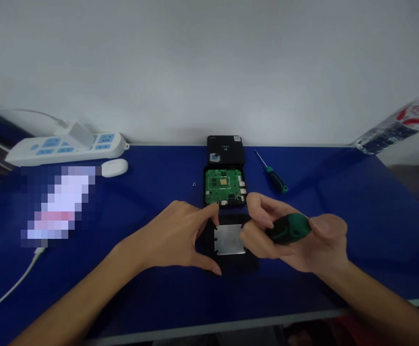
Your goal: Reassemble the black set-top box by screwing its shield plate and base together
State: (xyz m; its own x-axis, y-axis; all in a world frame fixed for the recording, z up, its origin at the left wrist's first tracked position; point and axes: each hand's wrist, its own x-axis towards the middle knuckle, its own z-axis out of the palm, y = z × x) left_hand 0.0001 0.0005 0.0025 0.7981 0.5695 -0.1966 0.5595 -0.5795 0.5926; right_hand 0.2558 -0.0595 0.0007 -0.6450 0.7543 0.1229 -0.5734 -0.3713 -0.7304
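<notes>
No wording can be read with certainty: the black cover [228, 154] bears small pale marks at its middle, a white sticker [237, 138] in one corner and a blue-and-white label [215, 157] in another, all too tiny; red-and-white print on the shiny packet [404, 120] is likewise illegible

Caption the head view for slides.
Left grip holds a black panel bearing a silver plate; right grip wraps a green-and-black tool handle.
</notes>
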